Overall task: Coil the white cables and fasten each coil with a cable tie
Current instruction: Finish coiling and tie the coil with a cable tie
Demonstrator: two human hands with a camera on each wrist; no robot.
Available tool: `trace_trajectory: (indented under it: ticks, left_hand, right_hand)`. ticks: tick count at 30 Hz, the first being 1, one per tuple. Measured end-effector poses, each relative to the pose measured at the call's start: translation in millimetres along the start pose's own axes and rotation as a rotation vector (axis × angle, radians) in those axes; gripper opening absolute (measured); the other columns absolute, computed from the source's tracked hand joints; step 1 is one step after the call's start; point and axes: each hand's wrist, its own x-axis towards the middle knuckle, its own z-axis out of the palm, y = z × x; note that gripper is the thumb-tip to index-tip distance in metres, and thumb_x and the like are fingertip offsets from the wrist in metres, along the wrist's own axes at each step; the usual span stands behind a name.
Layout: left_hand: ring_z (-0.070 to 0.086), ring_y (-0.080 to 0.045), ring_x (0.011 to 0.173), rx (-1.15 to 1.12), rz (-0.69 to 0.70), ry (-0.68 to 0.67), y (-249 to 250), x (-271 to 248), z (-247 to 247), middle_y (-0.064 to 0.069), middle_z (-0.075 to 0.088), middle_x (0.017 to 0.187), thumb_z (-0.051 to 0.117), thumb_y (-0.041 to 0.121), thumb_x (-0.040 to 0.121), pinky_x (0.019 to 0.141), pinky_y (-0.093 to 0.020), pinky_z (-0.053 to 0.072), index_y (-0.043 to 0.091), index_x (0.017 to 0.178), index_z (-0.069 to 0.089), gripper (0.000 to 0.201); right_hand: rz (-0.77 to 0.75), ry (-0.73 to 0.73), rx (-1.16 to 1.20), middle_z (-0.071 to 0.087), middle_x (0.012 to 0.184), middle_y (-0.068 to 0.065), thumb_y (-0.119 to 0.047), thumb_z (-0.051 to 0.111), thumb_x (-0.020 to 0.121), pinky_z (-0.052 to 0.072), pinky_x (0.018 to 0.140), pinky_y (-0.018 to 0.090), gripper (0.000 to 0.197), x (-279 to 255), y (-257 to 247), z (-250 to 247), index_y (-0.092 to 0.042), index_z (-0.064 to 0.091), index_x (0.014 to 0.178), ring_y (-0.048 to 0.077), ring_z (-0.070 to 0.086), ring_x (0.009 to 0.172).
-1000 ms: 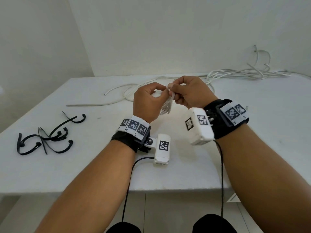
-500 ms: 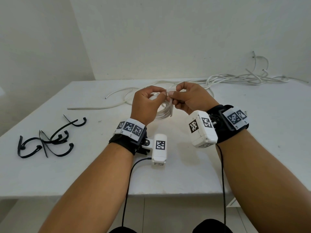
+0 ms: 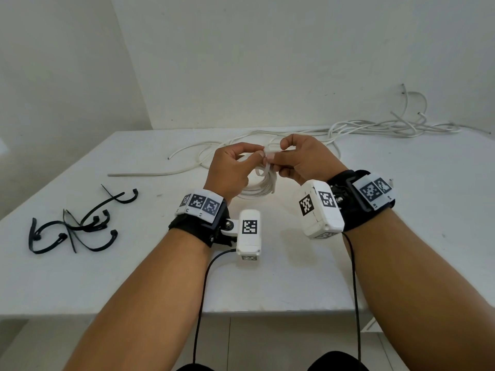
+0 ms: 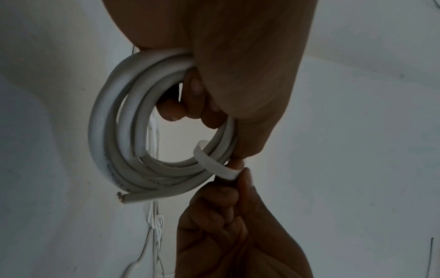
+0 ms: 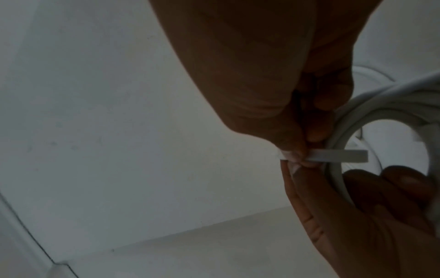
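A small coil of white cable [image 3: 261, 187] hangs just above the table [image 3: 294, 277] between both hands. My left hand [image 3: 261, 156] has its fingers hooked through the coil [image 4: 114, 120] and its thumb tip at a white cable tie [image 4: 209, 159] looped round the strands. My right hand [image 3: 276, 155] pinches the end of that tie [image 5: 333, 156] between thumb and forefinger, right beside the coil [image 5: 371, 109]. The cut cable end [image 4: 123, 197] sticks out of the coil's lower side.
Several black cable ties [image 3: 75, 226] lie at the table's left. Loose white cable [image 3: 187, 162] runs behind the hands, and a tangled pile of white cables [image 3: 388, 127] lies at the back right by the wall. The table's front edge [image 3: 267, 314] is below my forearms.
Both hands stay together on the coil and tie. Hands and coil have sunk a little toward the table; the grips look the same.
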Motion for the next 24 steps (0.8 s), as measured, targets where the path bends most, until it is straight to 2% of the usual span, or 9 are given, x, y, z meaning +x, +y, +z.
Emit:
trace_trajectory:
  ticks: [3, 5, 7, 9, 13, 18, 21, 24]
  left_hand:
    - [0.041, -0.025, 0.058, -0.004, -0.006, -0.005, 1.5, 0.4, -4.9, -0.001, 0.069, 0.07, 0.072, 0.02, 0.085, 0.058, -0.04, 0.038, 0.023, 0.083, 0.077, 0.006]
    - [0.044, -0.019, 0.052, -0.022, -0.007, -0.013, 3.8, -0.6, -5.4, 0.002, 0.068, 0.068, 0.073, 0.02, 0.085, 0.056, -0.037, 0.038, 0.021, 0.082, 0.076, 0.005]
    - [0.042, -0.011, 0.045, -0.058, -0.019, -0.052, 6.0, -2.6, -3.2, 0.006, 0.065, 0.061, 0.072, 0.018, 0.087, 0.053, -0.033, 0.036, 0.018, 0.083, 0.075, 0.005]
    - [0.038, -0.009, 0.042, -0.079, -0.036, -0.099, 5.8, -4.1, 0.0, 0.009, 0.061, 0.057, 0.071, 0.018, 0.088, 0.051, -0.03, 0.036, 0.017, 0.085, 0.074, 0.005]
    - [0.034, -0.011, 0.043, -0.13, -0.07, -0.149, 1.0, -3.0, 2.4, 0.005, 0.056, 0.055, 0.068, 0.014, 0.09, 0.049, -0.028, 0.037, 0.017, 0.084, 0.073, 0.008]
    - [0.031, -0.011, 0.044, -0.26, -0.107, -0.28, 1.5, -5.7, 8.1, 0.002, 0.048, 0.055, 0.059, 0.01, 0.095, 0.045, -0.025, 0.036, 0.011, 0.084, 0.071, 0.016]
    - [0.03, -0.01, 0.043, -0.3, -0.124, -0.297, 0.5, -4.4, 12.5, -0.001, 0.045, 0.057, 0.057, 0.01, 0.096, 0.043, -0.024, 0.035, 0.012, 0.081, 0.072, 0.021]
    - [0.029, -0.009, 0.04, -0.349, -0.135, -0.269, 1.3, -4.5, 9.3, 0.001, 0.039, 0.053, 0.055, 0.011, 0.096, 0.04, -0.021, 0.034, 0.004, 0.087, 0.067, 0.016]
  right_hand:
    - [-0.025, -0.001, -0.016, 0.068, 0.071, 0.008, -0.008, 0.077, 0.083, 0.046, 0.059, 0.026, 0.023, -2.3, -0.9, 2.8, -0.014, 0.055, 0.086, 0.019, 0.059, 0.064]
    - [-0.054, 0.024, -0.127, 0.069, 0.071, 0.002, -0.019, 0.075, 0.086, 0.044, 0.055, 0.022, 0.014, -5.6, -4.2, 5.5, -0.012, 0.065, 0.093, 0.013, 0.058, 0.062]
    - [-0.074, 0.071, -0.232, 0.063, 0.068, -0.003, -0.031, 0.071, 0.089, 0.039, 0.051, 0.021, 0.02, -4.9, -5.3, 4.5, -0.012, 0.072, 0.096, 0.01, 0.049, 0.059]
    - [-0.074, 0.082, -0.25, 0.053, 0.068, -0.001, -0.035, 0.069, 0.09, 0.036, 0.049, 0.02, 0.025, -3.0, -5.1, 1.7, -0.012, 0.075, 0.094, 0.009, 0.041, 0.056]
    - [-0.076, 0.065, -0.216, 0.053, 0.071, 0.005, -0.029, 0.07, 0.09, 0.037, 0.046, 0.017, 0.022, -3.0, -5.8, -0.5, -0.007, 0.073, 0.087, 0.007, 0.044, 0.054]
    - [-0.033, 0.209, 0.025, 0.067, 0.081, 0.004, -0.024, 0.07, 0.091, 0.044, 0.062, 0.03, 0.019, 2.4, -5.1, -13.7, -0.013, 0.064, 0.076, 0.016, 0.066, 0.076]
    - [-0.029, 0.249, 0.104, 0.068, 0.077, 0.004, -0.02, 0.069, 0.092, 0.046, 0.061, 0.031, 0.02, 3.9, -2.5, -13.1, -0.011, 0.063, 0.074, 0.018, 0.067, 0.072]
    - [0.001, 0.233, 0.169, 0.061, 0.075, 0.003, -0.024, 0.067, 0.093, 0.048, 0.061, 0.033, 0.02, 2.2, -4.2, -4.4, -0.01, 0.065, 0.08, 0.018, 0.065, 0.065]
